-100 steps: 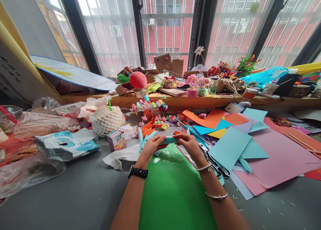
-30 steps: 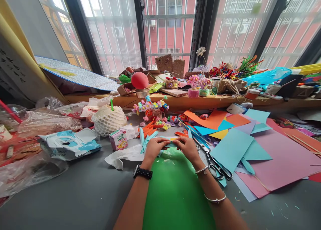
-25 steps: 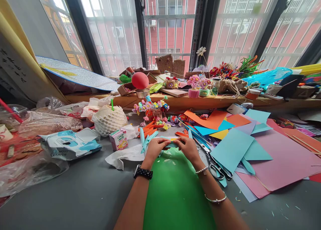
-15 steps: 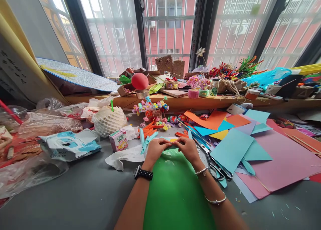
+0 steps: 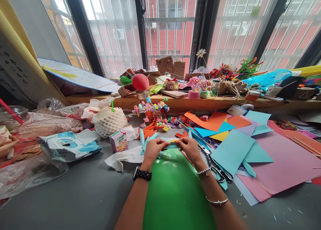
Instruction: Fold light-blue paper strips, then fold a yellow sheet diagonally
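Note:
My left hand (image 5: 155, 149) and my right hand (image 5: 189, 150) are raised in front of me, fingertips closed. A narrow light-blue paper strip (image 5: 173, 145) is pinched between them, one end in each hand. Below lies a large, smooth, shiny green rounded thing (image 5: 178, 193) that looks like a balloon, between my forearms. Black-handled scissors (image 5: 217, 173) rest beside my right wrist. Folded light-blue paper pieces (image 5: 145, 141) lie just past my left hand, near orange paper pieces (image 5: 150, 129).
Coloured paper sheets (image 5: 283, 163) spread over the right side. On the left are a wet-wipes pack (image 5: 70, 146), a small pink carton (image 5: 118, 141) and a wrapped coconut (image 5: 110, 121). Beaded flowers (image 5: 151, 109) stand at the back, below a ledge holding a red ball (image 5: 140, 82). Another person's hand (image 5: 8, 146) shows far left.
My hands have drawn slightly apart, and more of the light-blue paper strip now shows between my fingertips. The other things on the table stay where they were.

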A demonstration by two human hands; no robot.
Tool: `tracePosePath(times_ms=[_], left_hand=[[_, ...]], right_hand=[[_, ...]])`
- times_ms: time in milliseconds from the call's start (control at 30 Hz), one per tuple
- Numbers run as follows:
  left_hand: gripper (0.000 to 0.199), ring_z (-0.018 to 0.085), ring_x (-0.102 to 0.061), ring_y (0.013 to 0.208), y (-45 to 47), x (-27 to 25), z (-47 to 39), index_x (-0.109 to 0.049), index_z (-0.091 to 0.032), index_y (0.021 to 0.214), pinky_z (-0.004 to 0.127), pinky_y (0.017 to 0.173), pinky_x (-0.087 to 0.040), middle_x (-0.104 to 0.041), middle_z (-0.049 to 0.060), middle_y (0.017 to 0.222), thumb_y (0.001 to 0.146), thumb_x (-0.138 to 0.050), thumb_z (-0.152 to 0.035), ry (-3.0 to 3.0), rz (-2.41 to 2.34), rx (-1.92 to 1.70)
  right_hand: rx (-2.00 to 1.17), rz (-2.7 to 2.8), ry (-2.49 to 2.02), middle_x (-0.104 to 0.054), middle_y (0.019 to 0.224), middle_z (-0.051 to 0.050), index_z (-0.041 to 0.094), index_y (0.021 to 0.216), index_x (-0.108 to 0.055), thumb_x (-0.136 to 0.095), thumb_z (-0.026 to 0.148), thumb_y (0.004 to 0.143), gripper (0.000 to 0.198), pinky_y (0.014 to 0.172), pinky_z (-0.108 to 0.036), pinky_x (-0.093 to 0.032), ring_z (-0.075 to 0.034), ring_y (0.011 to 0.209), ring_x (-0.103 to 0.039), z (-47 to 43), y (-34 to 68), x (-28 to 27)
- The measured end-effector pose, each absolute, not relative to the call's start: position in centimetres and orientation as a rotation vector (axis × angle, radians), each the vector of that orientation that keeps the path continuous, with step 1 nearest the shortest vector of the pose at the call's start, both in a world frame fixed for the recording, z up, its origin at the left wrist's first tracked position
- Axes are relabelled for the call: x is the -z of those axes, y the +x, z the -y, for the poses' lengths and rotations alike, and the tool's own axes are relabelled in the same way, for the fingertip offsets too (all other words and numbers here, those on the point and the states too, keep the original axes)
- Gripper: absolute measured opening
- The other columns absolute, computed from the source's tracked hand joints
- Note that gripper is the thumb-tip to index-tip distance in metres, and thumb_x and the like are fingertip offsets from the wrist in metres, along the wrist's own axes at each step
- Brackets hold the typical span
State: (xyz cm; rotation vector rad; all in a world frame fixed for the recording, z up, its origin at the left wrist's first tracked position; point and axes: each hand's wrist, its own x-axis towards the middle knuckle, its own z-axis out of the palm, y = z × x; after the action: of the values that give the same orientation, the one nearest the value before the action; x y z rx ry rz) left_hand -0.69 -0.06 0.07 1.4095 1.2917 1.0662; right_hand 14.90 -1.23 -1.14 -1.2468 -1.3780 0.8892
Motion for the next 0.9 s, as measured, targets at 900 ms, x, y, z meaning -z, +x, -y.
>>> tracePosePath(times_ms=[900], left_hand=[[0.027, 0.014, -0.061, 0.064, -0.74, -0.74, 0.6, -0.064, -0.011, 0.078, 0.023, 0.063, -0.048, -0.065, 0.004, 0.072, 0.053, -0.067, -0.021, 1.188, -1.062, -0.98]], right_hand=[[-1.069, 1.398, -1.111, -0.058, 0.053, 0.0, 0.014, 0.073, -0.065, -0.062, 0.028, 0.059, 0.02, 0.047, -0.022, -0.038, -0.01, 0.047, -0.05, 1.03, 15.41, 0.8]])
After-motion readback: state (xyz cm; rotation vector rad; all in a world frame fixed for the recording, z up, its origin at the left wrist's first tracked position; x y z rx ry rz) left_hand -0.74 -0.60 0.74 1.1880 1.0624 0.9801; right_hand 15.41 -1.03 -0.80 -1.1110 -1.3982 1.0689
